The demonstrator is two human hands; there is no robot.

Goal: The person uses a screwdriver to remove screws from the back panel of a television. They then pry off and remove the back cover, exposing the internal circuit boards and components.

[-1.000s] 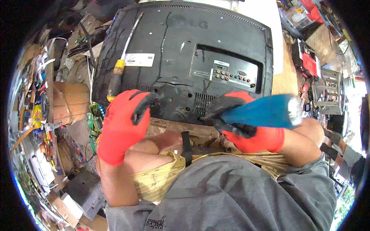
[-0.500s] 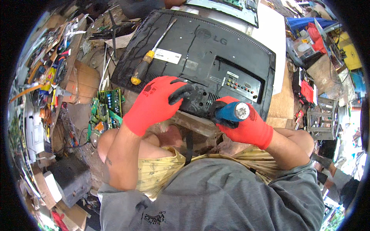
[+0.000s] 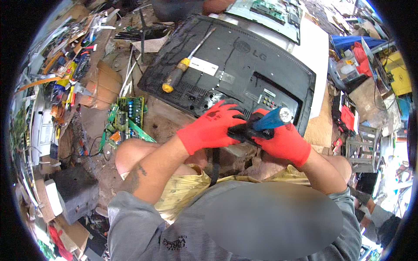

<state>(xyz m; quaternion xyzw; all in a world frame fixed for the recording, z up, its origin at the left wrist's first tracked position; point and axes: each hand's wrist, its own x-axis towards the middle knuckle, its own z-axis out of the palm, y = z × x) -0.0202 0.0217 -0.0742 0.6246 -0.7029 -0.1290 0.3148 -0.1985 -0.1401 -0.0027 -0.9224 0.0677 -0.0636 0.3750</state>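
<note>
1. Now the gloved left hand (image 3: pixel 211 130) has come rightward along the near edge of the television back panel (image 3: pixel 235 89) and meets the right hand there; half a second ago the two were apart. Its fingers are bent, but whether its grip is clamped on anything cannot be told.
2. At that same near edge, the gloved right hand (image 3: pixel 281 141) has its grip clamped on a blue-handled tool (image 3: pixel 270 121). The handle, lately pointing up toward the viewer, now leans toward the panel's right side; the tip is hidden. Both hands thus appear to be working at one spot.
3. Left of the hands, the panel's near edge is uncovered, with small holes showing. Between this edge and the green circuit boards (image 3: pixel 130 108), left of the panel, lies brown ground (image 3: pixel 159 119) with some open room.
4. On the panel's left part rests a yellow-handled screwdriver (image 3: pixel 185 65), its shaft toward the far edge. The panel's middle is bare up to the connector recess (image 3: pixel 278 95) on its right part.
5. Beyond the panel's right edge spreads a white sheet (image 3: pixel 317 56); past the far edge, an opened flat unit (image 3: pixel 261 19) crowds the space.
</note>
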